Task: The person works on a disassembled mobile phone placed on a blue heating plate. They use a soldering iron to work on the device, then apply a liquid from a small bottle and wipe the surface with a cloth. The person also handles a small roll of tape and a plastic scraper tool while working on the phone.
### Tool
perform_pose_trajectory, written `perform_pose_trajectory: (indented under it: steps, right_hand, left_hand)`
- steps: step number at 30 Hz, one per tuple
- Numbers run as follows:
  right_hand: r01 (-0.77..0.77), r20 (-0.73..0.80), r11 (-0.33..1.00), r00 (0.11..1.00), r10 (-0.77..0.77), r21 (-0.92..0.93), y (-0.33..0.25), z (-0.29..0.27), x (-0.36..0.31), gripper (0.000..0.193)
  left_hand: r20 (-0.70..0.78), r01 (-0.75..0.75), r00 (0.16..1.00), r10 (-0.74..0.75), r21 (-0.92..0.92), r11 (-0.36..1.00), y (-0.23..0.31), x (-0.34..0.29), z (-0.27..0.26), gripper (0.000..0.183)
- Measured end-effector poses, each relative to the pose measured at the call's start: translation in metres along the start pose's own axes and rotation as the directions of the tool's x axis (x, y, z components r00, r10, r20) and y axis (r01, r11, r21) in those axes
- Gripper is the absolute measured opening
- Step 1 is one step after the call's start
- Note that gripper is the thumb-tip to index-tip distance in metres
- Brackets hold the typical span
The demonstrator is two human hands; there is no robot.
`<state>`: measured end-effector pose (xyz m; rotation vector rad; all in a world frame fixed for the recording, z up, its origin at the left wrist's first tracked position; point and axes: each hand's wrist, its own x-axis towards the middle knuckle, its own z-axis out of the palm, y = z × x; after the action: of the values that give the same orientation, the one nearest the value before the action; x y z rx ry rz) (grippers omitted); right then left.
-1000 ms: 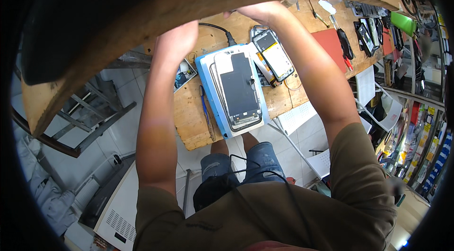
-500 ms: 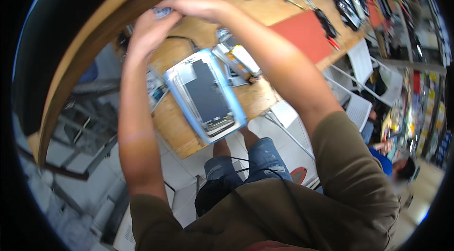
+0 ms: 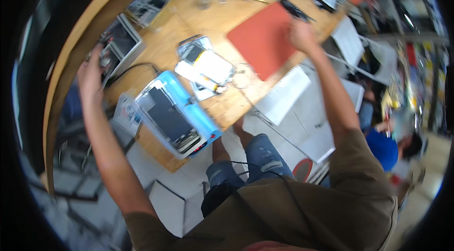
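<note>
Head view: your left hand (image 3: 91, 75) is at the grey box (image 3: 134, 43), fingers partly curled; can't tell if it grips anything. Your right hand (image 3: 301, 36) looks bunched over the far edge of the red mat (image 3: 260, 38), near the black tool (image 3: 294, 9); blur hides any hold. Risk: snagging the black cord (image 3: 135, 66) might tug the blue device (image 3: 198, 116) off the table edge.

Phone parts (image 3: 213, 65) lie between the mat (image 3: 262, 40) and the machine (image 3: 199, 116)
</note>
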<state>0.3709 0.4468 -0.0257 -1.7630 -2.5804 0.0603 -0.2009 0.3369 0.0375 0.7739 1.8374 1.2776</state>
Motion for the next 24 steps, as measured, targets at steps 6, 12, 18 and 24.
perform_pose_trajectory:
  steps: [6,12,18,24]
  right_hand:
    - [0.038,-0.016,0.997,0.999,-0.039,-0.066,0.109,0.05,-0.038,0.048]
    - [-0.067,-0.127,0.976,0.987,0.095,0.209,0.055,0.006,-0.042,0.028]
    - [0.011,0.23,0.527,0.892,-0.389,0.85,-0.157,-0.065,0.005,0.04]
    - [0.03,0.288,0.404,0.653,-0.7,0.914,-0.274,-0.063,0.07,0.033]
  left_hand:
    - [0.013,-0.201,0.98,0.201,0.096,0.975,0.014,-0.01,0.021,0.039]
    - [0.017,-0.202,0.979,0.201,0.067,0.977,0.009,-0.014,0.02,0.038]
    - [-0.023,-0.186,0.982,0.188,0.07,0.98,0.0,0.006,0.017,0.037]
    - [0.074,-0.305,0.948,0.309,-0.063,0.95,0.003,-0.007,0.015,0.034]
